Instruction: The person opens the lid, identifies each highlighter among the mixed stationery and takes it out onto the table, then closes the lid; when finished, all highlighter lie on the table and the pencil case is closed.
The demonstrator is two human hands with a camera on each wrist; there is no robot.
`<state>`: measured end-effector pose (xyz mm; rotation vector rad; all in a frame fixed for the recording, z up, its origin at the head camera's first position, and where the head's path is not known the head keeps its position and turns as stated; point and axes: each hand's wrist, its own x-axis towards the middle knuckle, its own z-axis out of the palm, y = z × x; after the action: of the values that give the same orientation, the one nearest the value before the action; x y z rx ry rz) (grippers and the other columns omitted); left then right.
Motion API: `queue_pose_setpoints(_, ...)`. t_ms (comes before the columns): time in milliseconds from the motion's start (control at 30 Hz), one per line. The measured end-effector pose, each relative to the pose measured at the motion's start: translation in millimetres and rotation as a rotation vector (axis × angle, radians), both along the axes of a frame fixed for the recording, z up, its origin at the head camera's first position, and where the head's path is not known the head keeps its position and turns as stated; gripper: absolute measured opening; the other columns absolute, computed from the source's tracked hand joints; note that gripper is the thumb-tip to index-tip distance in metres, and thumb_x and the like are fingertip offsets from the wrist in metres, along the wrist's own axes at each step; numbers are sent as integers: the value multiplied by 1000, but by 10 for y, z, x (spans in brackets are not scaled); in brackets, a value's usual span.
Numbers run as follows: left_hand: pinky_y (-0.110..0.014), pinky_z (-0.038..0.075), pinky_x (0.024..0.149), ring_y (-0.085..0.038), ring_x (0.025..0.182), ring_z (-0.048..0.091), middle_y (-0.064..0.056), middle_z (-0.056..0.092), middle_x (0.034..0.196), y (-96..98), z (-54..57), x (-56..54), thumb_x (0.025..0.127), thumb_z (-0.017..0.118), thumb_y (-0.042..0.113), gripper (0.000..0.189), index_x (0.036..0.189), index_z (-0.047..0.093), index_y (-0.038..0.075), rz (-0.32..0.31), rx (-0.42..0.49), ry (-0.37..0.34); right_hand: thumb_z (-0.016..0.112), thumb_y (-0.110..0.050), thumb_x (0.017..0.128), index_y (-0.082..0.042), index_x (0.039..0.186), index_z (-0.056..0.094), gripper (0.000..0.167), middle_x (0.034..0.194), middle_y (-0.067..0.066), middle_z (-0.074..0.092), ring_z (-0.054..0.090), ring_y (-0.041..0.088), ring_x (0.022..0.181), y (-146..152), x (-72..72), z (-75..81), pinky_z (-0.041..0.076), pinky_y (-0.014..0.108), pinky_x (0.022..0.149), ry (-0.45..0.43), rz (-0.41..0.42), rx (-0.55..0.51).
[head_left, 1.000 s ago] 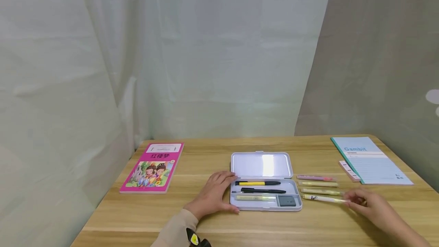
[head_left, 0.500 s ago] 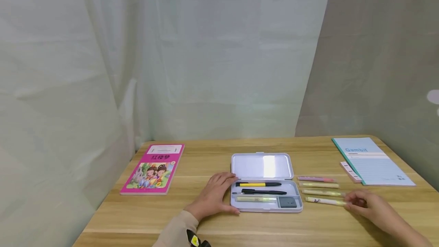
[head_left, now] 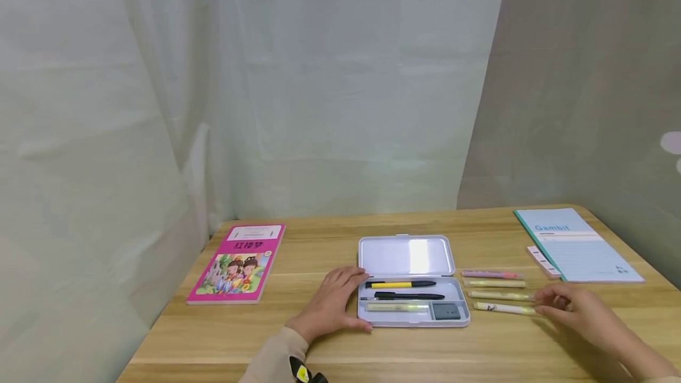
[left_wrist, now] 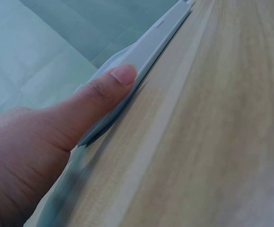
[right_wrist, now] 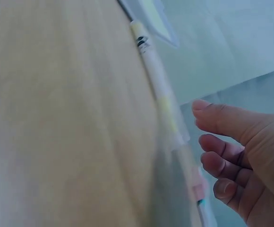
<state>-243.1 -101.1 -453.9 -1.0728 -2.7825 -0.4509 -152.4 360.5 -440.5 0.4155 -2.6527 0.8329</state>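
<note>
Wood-grain surface (head_left: 425,353), lower right: a slim white-and-yellow cylindrical pen (head_left: 502,308) lies crosswise, just left of the nearer right grip (head_left: 580,312), thumb and fingers apart.

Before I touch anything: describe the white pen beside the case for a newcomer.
On the wooden table, find the open pale pencil case. Right of it lie four loose pens in a row; the white pen is nearest the person, its end by the right hand. Only it bears a dark print on white.

Right grip (head_left: 580,311) has released white pen (head_left: 502,308).
</note>
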Motion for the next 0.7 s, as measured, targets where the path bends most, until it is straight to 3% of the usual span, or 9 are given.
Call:
queue_pose_setpoints(167,-44,30,119,-21,136,39,3,44,146,-4,-11,-9,64,69,74,98,142,46,19,-1,7,0,76,-7,78,-16,85,66,15,79,-22,53,42,-9,66,-74,-29,163,37,18,50,28,-23,29)
queue_pose_setpoints(400,-44,29,119,-21,137,38,4,43,147,-13,-50,-21,64,69,74,98,142,45,20,11,9,-6,76,-9,79,-20,89,65,18,81,-21,55,43,-7,67,-215,-89,435,36,18,50,83,14,69)
queue_pose_setpoints(700,-45,30,118,-21,136,38,3,44,146,-6,-28,-19,65,69,74,97,142,45,20,4,14,-12,74,-14,82,-21,90,66,14,81,-20,56,43,-9,68,-512,-148,680,38,17,50,48,89,110)
